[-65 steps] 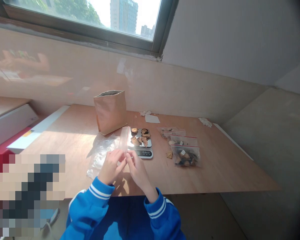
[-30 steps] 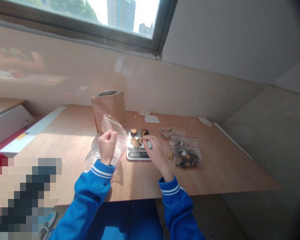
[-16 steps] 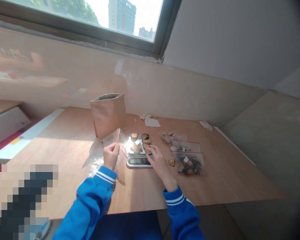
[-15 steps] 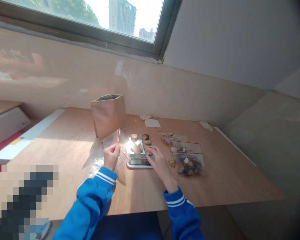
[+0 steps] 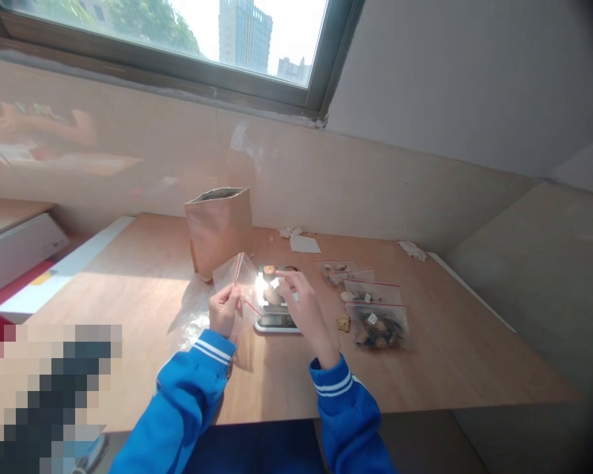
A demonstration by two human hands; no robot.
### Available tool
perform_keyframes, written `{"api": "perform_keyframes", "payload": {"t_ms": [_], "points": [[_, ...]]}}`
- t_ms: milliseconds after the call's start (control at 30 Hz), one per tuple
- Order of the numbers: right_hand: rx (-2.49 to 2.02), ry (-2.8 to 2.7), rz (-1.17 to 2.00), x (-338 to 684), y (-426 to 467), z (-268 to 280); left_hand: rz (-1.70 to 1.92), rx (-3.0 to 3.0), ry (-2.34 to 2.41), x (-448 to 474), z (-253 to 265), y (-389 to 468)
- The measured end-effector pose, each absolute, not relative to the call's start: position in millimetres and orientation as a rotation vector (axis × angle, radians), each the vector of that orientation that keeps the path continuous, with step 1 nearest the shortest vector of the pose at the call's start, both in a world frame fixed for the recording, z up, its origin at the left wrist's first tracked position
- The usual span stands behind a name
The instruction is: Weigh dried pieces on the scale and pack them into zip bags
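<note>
"At a wooden table (image 5: 449, 349), doing what?"

"Apparently gathering brown pieces (image 5: 271, 293) from the scale (image 5: 271, 321), mid-table, with the right hand (image 5: 301, 299) just over them, half-curled. Gripping any? Cannot tell. Pinching a clear bag (image 5: 248, 282), left of there, with the left hand (image 5: 222, 313)."

"Next, calling for what?"

"Probably for holding the red-edged mouth wide."

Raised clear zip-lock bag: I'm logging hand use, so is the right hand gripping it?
No, the left hand pinches the clear zip-lock bag near its mouth, while the right hand is over the digital scale.
</note>
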State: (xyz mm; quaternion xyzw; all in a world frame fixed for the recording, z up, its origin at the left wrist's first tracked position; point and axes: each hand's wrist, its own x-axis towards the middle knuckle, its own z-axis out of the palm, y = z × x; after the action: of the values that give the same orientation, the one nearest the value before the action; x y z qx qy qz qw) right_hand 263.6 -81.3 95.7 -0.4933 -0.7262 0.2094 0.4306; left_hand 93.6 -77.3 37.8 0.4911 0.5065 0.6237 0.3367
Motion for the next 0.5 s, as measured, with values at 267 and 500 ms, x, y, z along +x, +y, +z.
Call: {"api": "perform_keyframes", "payload": {"t_ms": [267,500], "points": [[-1.436,-2.011,0.218,252.8,-78.8,41.7,1.714,1.181,1.339,97.7,36.6,-79.6],[-1.432,-1.974,0.179,251.0,-68.9,31.4,1.762,1.156,1.165,100.1,28.3,-78.6]]}}
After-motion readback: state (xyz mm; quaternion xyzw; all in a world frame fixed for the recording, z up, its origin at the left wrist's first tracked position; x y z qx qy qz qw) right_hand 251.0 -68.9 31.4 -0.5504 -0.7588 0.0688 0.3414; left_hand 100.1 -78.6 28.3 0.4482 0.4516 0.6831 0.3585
